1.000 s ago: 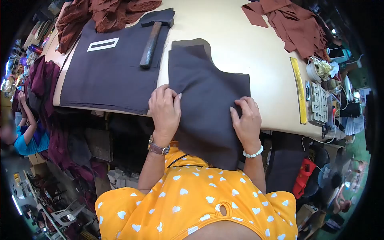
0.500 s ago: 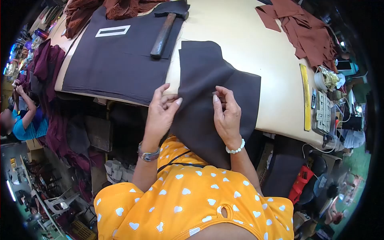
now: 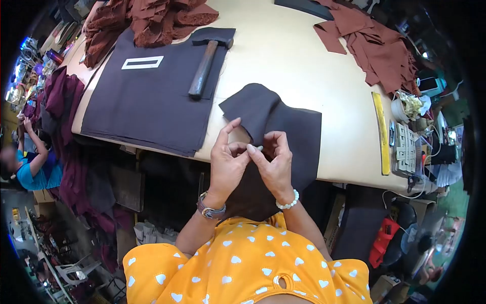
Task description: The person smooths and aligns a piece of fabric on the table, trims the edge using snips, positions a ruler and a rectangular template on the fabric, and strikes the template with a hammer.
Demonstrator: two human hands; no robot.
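A dark fabric piece (image 3: 296, 134) lies partly on the table and hangs over its front edge toward my lap. My left hand (image 3: 229, 164) pinches at the fabric's left edge, index finger raised and thumb bent in. My right hand (image 3: 275, 163) is closed on the same edge, its thumb tip meeting the left thumb. A fold of the cloth rises just beyond the fingertips. Something small and pale shows between them; I cannot make out what it is. Left of my hands lies a stack of dark cut fabric (image 3: 147, 104), with a hammer (image 3: 204, 68) on it.
A white rectangular frame (image 3: 143, 62) rests on the stack. Rust-brown fabric (image 3: 152, 20) is heaped behind it, with more brown pieces (image 3: 364, 45) at back right. A yellow ruler (image 3: 381, 134) and a white basket (image 3: 405, 147) lie along the right side. A co-worker (image 3: 38, 162) is at far left.
My hands have come together at the fabric's left edge, where they were apart. The fabric's upper part has been drawn toward me and folded over. The view has shifted slightly.
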